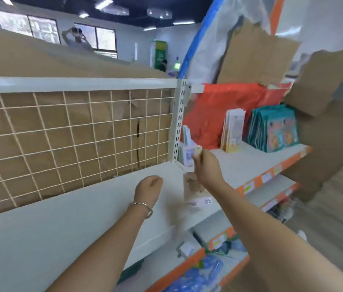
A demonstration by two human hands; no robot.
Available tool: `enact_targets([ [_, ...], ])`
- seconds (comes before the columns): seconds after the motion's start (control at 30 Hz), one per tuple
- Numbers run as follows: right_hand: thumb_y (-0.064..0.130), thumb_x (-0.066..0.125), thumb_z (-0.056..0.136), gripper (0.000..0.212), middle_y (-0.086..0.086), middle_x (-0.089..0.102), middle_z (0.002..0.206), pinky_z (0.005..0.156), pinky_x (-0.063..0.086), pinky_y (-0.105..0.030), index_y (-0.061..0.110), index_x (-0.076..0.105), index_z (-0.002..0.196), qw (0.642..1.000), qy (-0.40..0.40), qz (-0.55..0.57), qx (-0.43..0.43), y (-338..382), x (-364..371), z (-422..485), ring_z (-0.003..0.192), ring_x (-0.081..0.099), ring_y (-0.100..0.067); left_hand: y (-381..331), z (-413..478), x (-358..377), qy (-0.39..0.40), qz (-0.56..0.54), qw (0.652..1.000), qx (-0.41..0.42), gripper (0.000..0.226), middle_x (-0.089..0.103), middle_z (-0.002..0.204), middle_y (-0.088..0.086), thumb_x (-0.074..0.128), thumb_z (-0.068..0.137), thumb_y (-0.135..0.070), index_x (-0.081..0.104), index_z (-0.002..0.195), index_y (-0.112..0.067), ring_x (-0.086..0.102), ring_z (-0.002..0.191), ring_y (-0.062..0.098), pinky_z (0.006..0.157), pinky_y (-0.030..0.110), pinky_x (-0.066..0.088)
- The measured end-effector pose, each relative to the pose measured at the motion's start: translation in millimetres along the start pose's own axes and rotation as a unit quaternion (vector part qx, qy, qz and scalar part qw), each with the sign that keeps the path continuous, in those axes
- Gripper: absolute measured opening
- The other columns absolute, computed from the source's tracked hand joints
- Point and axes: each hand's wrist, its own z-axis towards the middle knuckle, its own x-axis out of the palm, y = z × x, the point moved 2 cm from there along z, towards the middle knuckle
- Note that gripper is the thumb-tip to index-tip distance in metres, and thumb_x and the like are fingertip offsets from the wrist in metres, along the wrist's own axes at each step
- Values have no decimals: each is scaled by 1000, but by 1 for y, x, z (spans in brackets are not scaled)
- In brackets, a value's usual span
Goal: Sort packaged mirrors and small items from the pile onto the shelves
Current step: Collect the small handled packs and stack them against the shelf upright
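on the right shelf (240,163), beside the upright post (178,123), the right hand (203,163) pinched a small packet (197,151) next to stood packets (185,153); teal packs (276,129) stood farther right. the left hand (148,186) hovered, fingers hidden, so i could not tell its state. more sorting likely remained.

White shelf (82,207), cream wire grid (71,140), teal packets (276,128), orange price strip (271,171), brown cardboard (257,57).

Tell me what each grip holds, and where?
The right grip pinches a small pale packet by its lower edge; the curled left grip shows nothing held.
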Motion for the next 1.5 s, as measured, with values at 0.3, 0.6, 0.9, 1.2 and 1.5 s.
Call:
enact_targets([
  [0.3, 23, 42, 100, 19, 6, 43, 73, 51, 27, -17, 11, 44, 86, 998, -28, 56, 18, -76, -68, 51, 71, 42, -14, -37, 9, 122, 2, -38, 999, -18, 12, 54, 90, 2, 49, 93, -17, 60, 88, -15, 47, 87, 19, 79, 23, 33],
  [0.6, 22, 38, 101, 19, 5, 46, 76, 52, 28, -19, 11, 46, 87, 996, 9, 92, 7, -109, -41, 102, 67, 43, -9, -33, 58, 153, -47, -17, 998, -44, 34, 30, 61, 4, 46, 91, -13, 38, 58, -11, 31, 66, 19, 54, 27, 26],
  [0.9, 19, 42, 100, 13, -3, 52, 89, 55, 32, -23, 11, 48, 92, 996, 57, 73, -13, -111, 9, 185, 71, 46, -11, -20, 131, 169, -75, -39, 995, -51, 15, 56, 86, 3, 49, 92, -15, 60, 82, -13, 48, 84, 18, 64, 24, 36],
  [1.2, 20, 42, 100, 24, -12, 55, 100, 67, 28, -27, 0, 53, 105, 989, 108, 94, -31, -119, 57, 230, 86, 48, -20, 21, 153, 173, -28, 74, 991, -105, 44, 47, 142, 3, 52, 93, -26, 48, 135, -11, 41, 132, 19, 108, 23, 30],
  [1.5, 17, 44, 98, 21, -8, 51, 99, 68, 33, -26, 1, 54, 107, 979, 168, 112, -37, -131, 89, 257, 84, 49, -18, 55, 146, 190, 18, 350, 935, -56, 63, 10, 158, -2, 35, 97, -46, 14, 150, -19, 5, 146, 13, 116, 23, 3],
])
